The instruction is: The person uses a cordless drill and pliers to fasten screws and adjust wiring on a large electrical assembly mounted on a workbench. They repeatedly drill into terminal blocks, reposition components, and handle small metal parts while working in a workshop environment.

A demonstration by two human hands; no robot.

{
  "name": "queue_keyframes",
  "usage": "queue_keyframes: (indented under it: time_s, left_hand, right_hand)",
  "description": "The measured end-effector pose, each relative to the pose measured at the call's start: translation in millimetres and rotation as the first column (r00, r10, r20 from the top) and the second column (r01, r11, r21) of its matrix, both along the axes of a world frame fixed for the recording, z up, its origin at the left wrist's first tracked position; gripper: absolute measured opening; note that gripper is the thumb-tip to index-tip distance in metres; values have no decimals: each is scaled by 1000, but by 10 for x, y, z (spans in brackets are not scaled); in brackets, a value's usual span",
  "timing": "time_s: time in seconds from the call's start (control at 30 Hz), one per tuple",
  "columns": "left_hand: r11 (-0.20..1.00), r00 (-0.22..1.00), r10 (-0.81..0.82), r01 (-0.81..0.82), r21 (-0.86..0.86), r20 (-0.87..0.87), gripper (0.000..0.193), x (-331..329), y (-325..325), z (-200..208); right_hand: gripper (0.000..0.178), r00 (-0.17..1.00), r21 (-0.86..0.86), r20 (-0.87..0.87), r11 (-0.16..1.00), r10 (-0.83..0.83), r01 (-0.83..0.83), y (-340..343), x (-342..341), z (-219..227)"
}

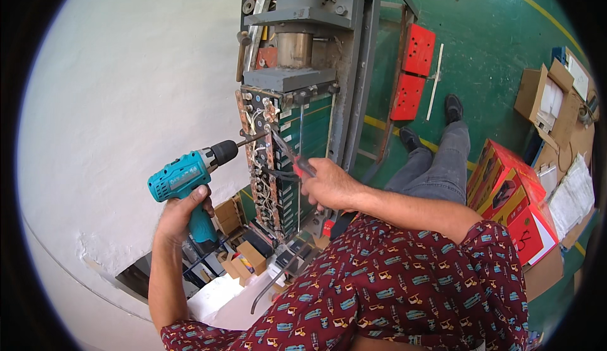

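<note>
My left hand (179, 214) is wrapped round the grip of a teal cordless drill (181, 175). Its long bit (251, 138) points right, the tip at the wired face of a tall stack of dark green plates (311, 126). Closed round the red and black handles of a pair of pliers (304, 167) is my right hand (333, 185). The jaws of the pliers reach up to the same spot near the bit's tip; what they grip is too small to tell. Copper strips (243, 113), bolts and pale wires run down that face.
A grey press frame (289, 79) with a metal cylinder bears on the stack's top. Red perforated blocks (408, 97) stand to its right. Red boxes (506, 190) and an open carton (545, 101) lie at right. Small cartons (251, 257) sit below; a white wall (133, 60) is at left.
</note>
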State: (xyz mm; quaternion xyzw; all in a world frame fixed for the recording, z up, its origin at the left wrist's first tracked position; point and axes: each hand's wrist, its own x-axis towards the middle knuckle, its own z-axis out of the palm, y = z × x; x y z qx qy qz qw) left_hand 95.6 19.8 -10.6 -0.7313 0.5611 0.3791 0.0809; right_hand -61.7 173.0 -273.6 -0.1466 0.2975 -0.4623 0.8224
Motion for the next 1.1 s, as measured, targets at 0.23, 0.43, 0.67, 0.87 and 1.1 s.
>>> queue_keyframes:
  time_s: [0.23, 0.43, 0.67, 0.87, 1.1]
  left_hand:
    - [1000, 1000, -16, 16, 5, -3, 45, -11, -39, 16]
    - [1000, 1000, -17, 17, 9, -6, 46, -26, -80, 28]
    - [999, 999, -34, 33, 17, 28, 46, -22, -100, 37]
    - [997, 996, -82, 82, -3, 40, 46, -24, -83, 22]
    - [998, 999, -44, 43, 36, 27, 49, -14, -180, 61]
  right_hand:
    - [15, 997, -22, -16, 996, 81, -81, -53, -70, -192]
    - [15, 989, -64, 44, 988, 144, -141, -114, -218, -331]
    - [15, 980, -77, 50, 979, 193, -189, -168, -363, -321]
    - [18, 988, -54, 51, 989, 143, -140, -117, -218, -278]
    - [24, 976, -1, 161, 988, 150, -151, -91, -165, -305]
